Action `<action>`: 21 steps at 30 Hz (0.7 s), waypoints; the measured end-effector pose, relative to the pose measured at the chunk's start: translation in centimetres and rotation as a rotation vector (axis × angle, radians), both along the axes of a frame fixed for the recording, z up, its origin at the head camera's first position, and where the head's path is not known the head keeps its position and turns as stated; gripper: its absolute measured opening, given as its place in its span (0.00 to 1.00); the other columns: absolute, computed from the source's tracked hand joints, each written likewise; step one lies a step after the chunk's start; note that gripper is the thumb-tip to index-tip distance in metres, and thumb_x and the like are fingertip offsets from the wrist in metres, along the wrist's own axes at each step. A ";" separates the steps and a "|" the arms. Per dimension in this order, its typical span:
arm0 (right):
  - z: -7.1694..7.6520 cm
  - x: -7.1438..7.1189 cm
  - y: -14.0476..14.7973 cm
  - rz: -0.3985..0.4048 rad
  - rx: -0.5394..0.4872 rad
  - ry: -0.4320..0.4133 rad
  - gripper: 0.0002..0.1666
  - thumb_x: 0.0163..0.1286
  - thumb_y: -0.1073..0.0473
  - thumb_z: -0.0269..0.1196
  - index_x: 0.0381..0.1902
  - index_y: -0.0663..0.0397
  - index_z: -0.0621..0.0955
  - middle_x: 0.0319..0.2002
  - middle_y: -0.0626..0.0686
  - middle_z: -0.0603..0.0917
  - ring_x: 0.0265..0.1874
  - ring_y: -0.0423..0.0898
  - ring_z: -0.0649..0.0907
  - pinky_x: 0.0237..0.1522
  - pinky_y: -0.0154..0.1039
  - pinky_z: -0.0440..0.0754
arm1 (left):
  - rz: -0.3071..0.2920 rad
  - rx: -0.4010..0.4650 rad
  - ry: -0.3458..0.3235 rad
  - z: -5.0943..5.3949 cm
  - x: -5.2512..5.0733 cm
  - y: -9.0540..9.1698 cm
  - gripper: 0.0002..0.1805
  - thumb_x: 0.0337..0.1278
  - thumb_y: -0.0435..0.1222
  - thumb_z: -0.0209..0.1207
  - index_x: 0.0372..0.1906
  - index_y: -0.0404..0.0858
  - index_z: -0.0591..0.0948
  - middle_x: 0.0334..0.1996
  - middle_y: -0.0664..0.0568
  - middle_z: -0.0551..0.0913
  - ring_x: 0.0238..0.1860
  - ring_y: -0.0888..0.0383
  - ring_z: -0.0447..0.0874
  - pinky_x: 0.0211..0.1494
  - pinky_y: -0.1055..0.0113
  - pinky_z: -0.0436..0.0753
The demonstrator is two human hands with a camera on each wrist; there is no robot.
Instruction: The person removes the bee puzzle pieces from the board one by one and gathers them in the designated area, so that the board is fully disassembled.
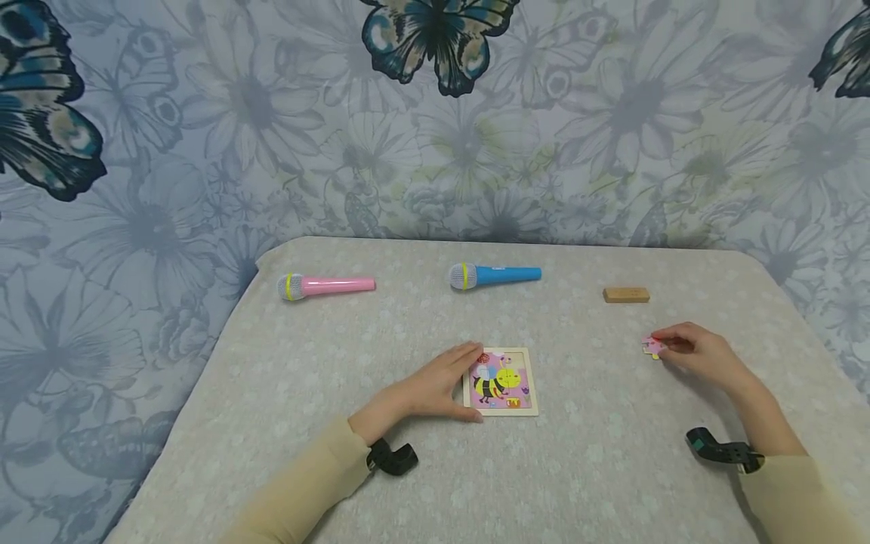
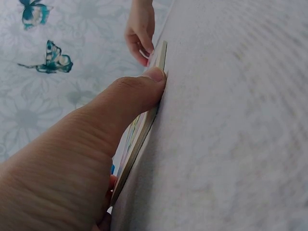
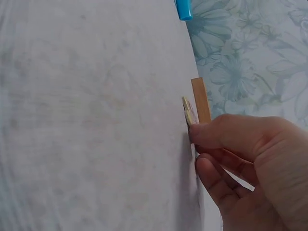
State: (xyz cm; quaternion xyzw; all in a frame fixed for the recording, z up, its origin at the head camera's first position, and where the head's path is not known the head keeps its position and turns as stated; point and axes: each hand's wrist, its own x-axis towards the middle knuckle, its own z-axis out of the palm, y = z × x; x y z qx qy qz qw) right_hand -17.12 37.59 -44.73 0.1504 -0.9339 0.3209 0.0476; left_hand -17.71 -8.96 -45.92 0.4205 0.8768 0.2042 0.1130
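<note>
My left hand [image 1: 438,385] holds a square wooden jigsaw puzzle [image 1: 533,381] with a bee picture at its left side. Its thumb [image 2: 139,89] lies along the near edge and its fingers reach the far left corner. Far to the right, my right hand [image 1: 703,355] pinches a small pink puzzle piece [image 1: 652,347] between thumb and fingers, just above or at the tabletop. The right wrist view shows that piece [image 3: 188,109] edge-on, partly hidden by the thumb.
A pink toy microphone [image 1: 336,285] lies at the back left of the cloth-covered table [image 1: 578,476], and a blue toy microphone [image 1: 506,276] at the back middle. Beyond the right hand lies a small wooden block [image 1: 626,295]. A butterfly-patterned wall [image 1: 435,151] stands behind the table.
</note>
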 end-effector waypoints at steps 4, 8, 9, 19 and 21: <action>0.0 -0.3 0.1 0.023 0.085 0.060 0.15 0.57 0.68 0.67 0.44 0.66 0.82 0.39 0.58 0.79 0.34 0.36 0.76 0.34 0.19 0.72 | 0.010 -0.008 0.006 -0.1 0.1 0.4 0.59 0.46 0.62 0.63 0.74 0.34 0.49 0.74 0.45 0.48 0.73 0.53 0.43 0.72 0.62 0.48; 0.5 -0.7 0.1 0.013 0.097 0.049 0.17 0.58 0.66 0.67 0.46 0.67 0.81 0.40 0.60 0.80 0.36 0.34 0.76 0.35 0.18 0.71 | 0.022 -0.003 0.013 -0.2 0.1 0.8 0.59 0.46 0.62 0.63 0.74 0.33 0.50 0.73 0.44 0.48 0.73 0.52 0.44 0.72 0.61 0.49; 0.8 -0.8 0.0 0.003 0.076 0.038 0.18 0.59 0.65 0.67 0.47 0.67 0.81 0.42 0.62 0.80 0.37 0.31 0.75 0.36 0.17 0.70 | 0.025 -0.004 0.015 -0.2 0.1 0.9 0.59 0.46 0.62 0.63 0.74 0.33 0.50 0.73 0.44 0.48 0.73 0.52 0.44 0.72 0.61 0.49; 4.8 0.0 -7.3 0.073 -0.094 0.126 0.22 0.64 0.60 0.65 0.55 0.62 0.77 0.51 0.60 0.80 0.48 0.54 0.79 0.45 0.15 0.68 | 0.048 0.000 0.008 -1.0 0.3 1.9 0.59 0.46 0.62 0.63 0.74 0.34 0.49 0.74 0.45 0.47 0.73 0.54 0.42 0.72 0.62 0.48; 4.6 0.4 -9.2 0.145 -0.098 0.140 0.23 0.63 0.61 0.65 0.56 0.62 0.77 0.52 0.58 0.80 0.48 0.57 0.80 0.48 0.21 0.73 | 0.048 0.005 0.008 -1.2 0.5 2.1 0.59 0.46 0.62 0.63 0.74 0.34 0.49 0.74 0.45 0.47 0.73 0.54 0.42 0.72 0.63 0.48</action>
